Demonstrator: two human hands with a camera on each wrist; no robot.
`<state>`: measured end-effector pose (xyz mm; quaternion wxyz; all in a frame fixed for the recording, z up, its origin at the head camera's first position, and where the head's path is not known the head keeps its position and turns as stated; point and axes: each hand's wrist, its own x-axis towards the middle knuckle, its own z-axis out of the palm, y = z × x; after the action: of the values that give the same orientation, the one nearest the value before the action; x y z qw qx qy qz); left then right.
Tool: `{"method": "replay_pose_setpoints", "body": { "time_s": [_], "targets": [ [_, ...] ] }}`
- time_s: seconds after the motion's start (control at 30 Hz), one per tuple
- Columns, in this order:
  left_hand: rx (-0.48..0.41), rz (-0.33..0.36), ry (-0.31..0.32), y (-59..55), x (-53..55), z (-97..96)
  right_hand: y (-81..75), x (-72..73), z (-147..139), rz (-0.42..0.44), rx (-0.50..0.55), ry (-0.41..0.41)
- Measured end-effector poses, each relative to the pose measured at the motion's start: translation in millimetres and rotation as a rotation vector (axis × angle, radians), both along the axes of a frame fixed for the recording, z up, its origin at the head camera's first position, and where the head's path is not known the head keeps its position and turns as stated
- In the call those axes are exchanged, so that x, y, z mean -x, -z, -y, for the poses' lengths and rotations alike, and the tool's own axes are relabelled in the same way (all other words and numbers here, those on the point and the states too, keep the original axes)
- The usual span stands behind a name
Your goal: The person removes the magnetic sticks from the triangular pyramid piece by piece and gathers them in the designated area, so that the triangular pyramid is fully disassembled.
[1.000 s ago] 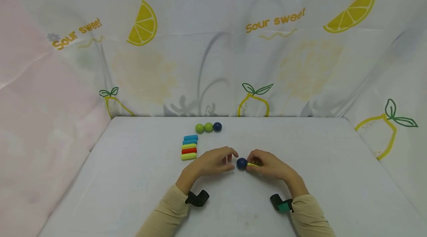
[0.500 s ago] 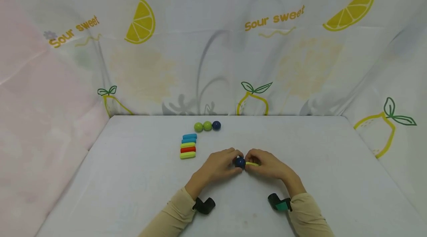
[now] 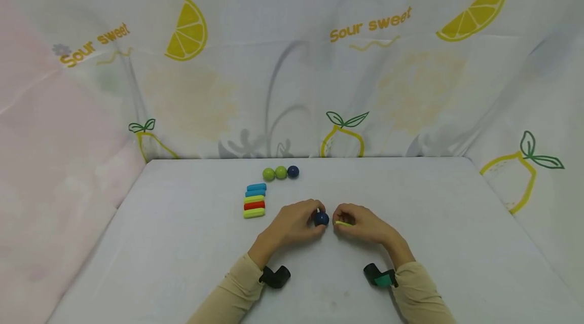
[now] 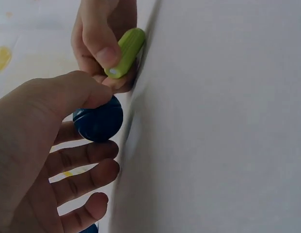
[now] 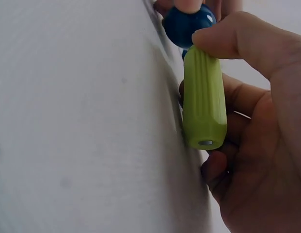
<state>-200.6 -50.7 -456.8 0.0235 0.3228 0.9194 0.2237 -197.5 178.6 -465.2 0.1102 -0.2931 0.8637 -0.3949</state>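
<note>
My left hand pinches a dark blue ball between thumb and fingers, its other fingers spread loosely below in the left wrist view. My right hand holds a yellow-green ribbed rod between thumb and fingers; a small metal disc shows in the rod's end, like a magnetic building stick. Both hands are close over the white table, fingertips facing each other. In the head view a narrow gap separates the ball from the rod.
Up and left of the hands lies a stack of short rods: blue rods, a red rod and yellow-green rods. Behind them, two green balls and another dark blue ball sit in a row. A printed curtain hangs behind the table.
My left hand has closed on the blue ball, which was at the rod's end, and drawn it slightly left, away from the rod. My right hand keeps its grip on the rod.
</note>
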Motion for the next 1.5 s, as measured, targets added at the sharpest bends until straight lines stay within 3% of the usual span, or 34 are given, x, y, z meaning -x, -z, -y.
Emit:
{"method": "replay_pose_setpoints", "body": {
  "time_s": [0.17,0.33,0.53,0.87,1.13,1.37,1.5],
  "targets": [
    [-0.022,-0.027,-0.086,-4.3,14.4,4.9,0.6,1.2,2.6,0.01,0.024,-0.016],
    [-0.032,-0.123,-0.149,-8.6,35.3,6.6,-0.7,1.7,4.0,0.033,0.022,-0.008],
    [0.002,-0.192,-0.157,-13.4,62.3,4.8,-1.8,0.4,2.3,0.073,0.006,0.019],
    [0.03,-0.208,-0.172,-22.0,99.3,3.4,-0.9,1.0,1.2,0.103,0.019,0.023],
    [0.053,-0.153,-0.168,-18.8,112.3,8.3,-0.6,2.1,1.6,0.109,0.017,0.03],
    [0.065,-0.145,-0.152,-14.8,115.4,10.1,-0.9,2.9,0.7,0.118,0.002,0.036],
    [0.1,-0.127,-0.172,-12.1,115.3,8.7,0.2,2.7,0.3,0.122,0.017,0.032]
  ]
}}
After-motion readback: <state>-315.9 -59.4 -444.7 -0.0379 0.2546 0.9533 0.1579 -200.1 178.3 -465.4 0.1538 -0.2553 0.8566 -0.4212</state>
